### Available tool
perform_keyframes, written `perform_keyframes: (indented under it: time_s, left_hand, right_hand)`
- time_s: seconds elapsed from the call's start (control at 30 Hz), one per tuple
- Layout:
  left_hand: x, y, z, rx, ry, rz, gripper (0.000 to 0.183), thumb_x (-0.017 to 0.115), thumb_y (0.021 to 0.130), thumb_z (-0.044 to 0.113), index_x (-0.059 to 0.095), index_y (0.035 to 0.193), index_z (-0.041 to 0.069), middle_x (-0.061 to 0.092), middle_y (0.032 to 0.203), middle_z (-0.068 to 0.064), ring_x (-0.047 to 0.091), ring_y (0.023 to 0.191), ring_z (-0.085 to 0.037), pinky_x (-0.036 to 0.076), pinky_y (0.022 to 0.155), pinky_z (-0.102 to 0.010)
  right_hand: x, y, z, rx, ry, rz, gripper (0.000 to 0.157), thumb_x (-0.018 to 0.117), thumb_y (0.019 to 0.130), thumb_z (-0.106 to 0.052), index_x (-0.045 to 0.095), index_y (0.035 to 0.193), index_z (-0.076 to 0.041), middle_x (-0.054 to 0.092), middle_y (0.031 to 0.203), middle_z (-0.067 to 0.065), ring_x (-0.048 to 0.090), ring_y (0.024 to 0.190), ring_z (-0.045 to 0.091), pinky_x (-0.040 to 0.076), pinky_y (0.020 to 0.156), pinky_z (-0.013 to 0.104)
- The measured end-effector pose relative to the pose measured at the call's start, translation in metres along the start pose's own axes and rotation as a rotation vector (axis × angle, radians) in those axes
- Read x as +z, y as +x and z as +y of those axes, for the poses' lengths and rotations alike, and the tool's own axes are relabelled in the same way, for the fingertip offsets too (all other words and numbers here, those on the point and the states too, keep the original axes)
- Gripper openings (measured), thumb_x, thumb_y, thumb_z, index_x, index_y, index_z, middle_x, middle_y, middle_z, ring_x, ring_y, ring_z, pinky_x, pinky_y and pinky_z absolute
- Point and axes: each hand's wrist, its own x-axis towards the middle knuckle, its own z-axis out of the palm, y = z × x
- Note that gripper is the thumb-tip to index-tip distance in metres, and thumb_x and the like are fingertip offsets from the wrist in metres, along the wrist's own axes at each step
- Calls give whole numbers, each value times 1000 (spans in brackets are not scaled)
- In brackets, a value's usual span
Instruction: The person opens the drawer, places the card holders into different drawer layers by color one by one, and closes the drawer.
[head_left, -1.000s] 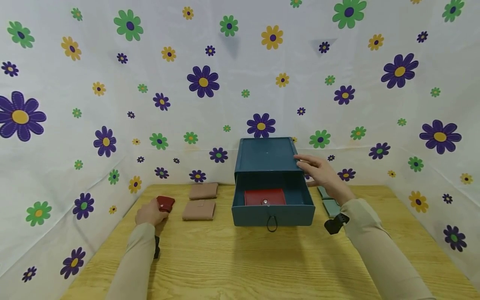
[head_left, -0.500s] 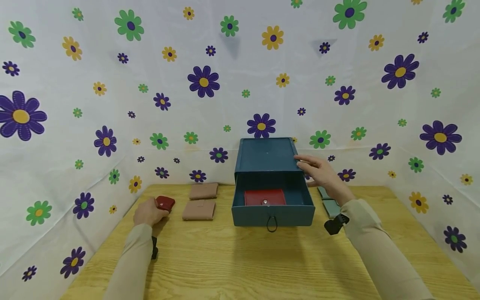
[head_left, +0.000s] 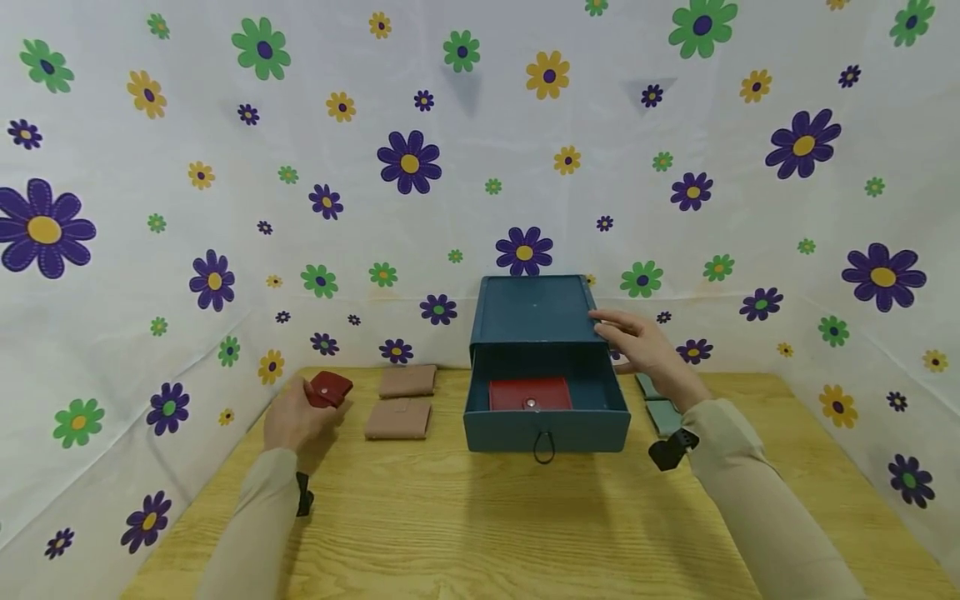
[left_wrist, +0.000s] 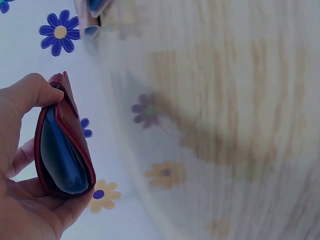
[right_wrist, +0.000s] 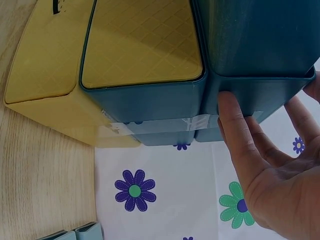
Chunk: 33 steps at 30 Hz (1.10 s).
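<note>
My left hand (head_left: 288, 421) grips a small dark red wallet (head_left: 328, 388) by its edges at the table's far left. In the left wrist view the thumb presses its top corner, with fingers beneath; clear sleeves show inside the wallet (left_wrist: 75, 127). My right hand (head_left: 654, 358) rests with mostly straight fingers against the right side of a blue drawer box (head_left: 534, 310). The right wrist view shows fingertips touching its blue wall (right_wrist: 260, 90). The top drawer (head_left: 502, 433) is pulled out; a larger red snap wallet (head_left: 517, 394) lies in it.
Two pinkish wallets (head_left: 397, 420) lie between the left hand and the box. Green wallets (head_left: 663, 417) lie behind the right wrist. Under the top drawer are yellow-fronted drawers (right_wrist: 145, 40), with clear tape (right_wrist: 160, 126) along the side. A flowered cloth (head_left: 450, 208) backs the table.
My left hand has lifted the small red wallet slightly and shifted a little left, turning the wallet. The right hand and the drawer box have stayed put.
</note>
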Motion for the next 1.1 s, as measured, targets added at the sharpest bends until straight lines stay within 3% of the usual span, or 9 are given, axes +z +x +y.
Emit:
perform_keyframes:
  time_s: [0.27, 0.4, 0.73, 1.1]
  left_hand:
    - [-4, 0, 8, 103, -29, 77, 45, 74, 79, 23, 52, 110, -1, 65, 101, -27, 63, 83, -35, 53, 72, -48]
    - [-8, 0, 14, 144, -36, 82, 51, 77, 78, 23, 53, 116, -2, 65, 105, -27, 63, 86, -35, 54, 74, -48]
    - [-20, -4, 34, 219, -54, 88, 45, 76, 81, 26, 57, 115, 3, 67, 103, -24, 62, 80, -31, 48, 64, -31]
    - [-33, -10, 70, 291, -115, 79, 52, 75, 83, 26, 54, 124, 4, 66, 111, -25, 65, 86, -34, 56, 70, -44]
  right_hand:
    - [0, 0, 1, -1, 10, 4, 53, 48, 102, -43, 42, 150, -21, 31, 159, 15, 35, 140, 45, 43, 99, 63]
    - [0, -1, 0, 0, 6, 3, 53, 48, 102, -43, 42, 150, -21, 30, 159, 15, 35, 140, 45, 43, 100, 64]
    - [1, -1, 0, -2, 6, 0, 53, 48, 102, -44, 41, 150, -22, 31, 159, 16, 35, 140, 45, 43, 100, 63]
    - [0, -2, -1, 0, 15, -1, 53, 48, 102, -43, 42, 150, -22, 30, 159, 16, 35, 140, 45, 42, 100, 64]
